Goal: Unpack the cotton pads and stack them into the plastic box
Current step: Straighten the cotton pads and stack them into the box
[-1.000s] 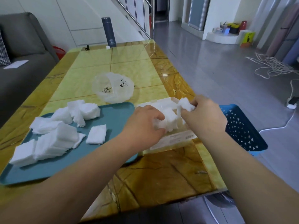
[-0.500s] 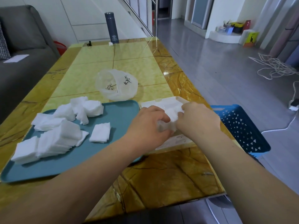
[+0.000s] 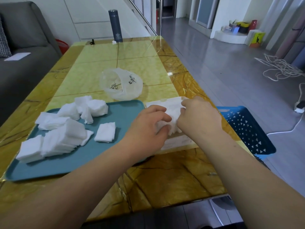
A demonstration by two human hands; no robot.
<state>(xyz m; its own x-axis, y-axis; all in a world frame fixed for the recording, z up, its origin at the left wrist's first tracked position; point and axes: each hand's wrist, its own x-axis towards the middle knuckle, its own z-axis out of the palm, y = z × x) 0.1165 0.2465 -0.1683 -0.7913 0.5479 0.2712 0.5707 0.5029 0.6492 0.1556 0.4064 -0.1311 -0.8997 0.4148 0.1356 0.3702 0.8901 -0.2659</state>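
Note:
A clear plastic box (image 3: 179, 143) sits at the table's right side, filled with white cotton pads (image 3: 171, 107). My left hand (image 3: 146, 128) curls its fingers round a wad of pads inside the box. My right hand (image 3: 199, 118) grips the same wad from the right, its fingers hidden behind the pads. Several loose pads and stacks (image 3: 62, 134) lie on a teal tray (image 3: 82, 161) to the left, with one single pad (image 3: 105, 132) near its middle. The crumpled, translucent pad bag (image 3: 122, 85) lies behind the tray.
A blue perforated basket (image 3: 247, 129) stands off the table's right edge. A dark flask (image 3: 115, 25) stands at the far end of the yellow marble table (image 3: 165, 176). A grey sofa (image 3: 19, 47) is on the left. White cords (image 3: 279, 68) lie on the floor.
Both hands have lowered the wad of pads from above the box down into it. My right hand, which held a pad raised, now sits low against the stack.

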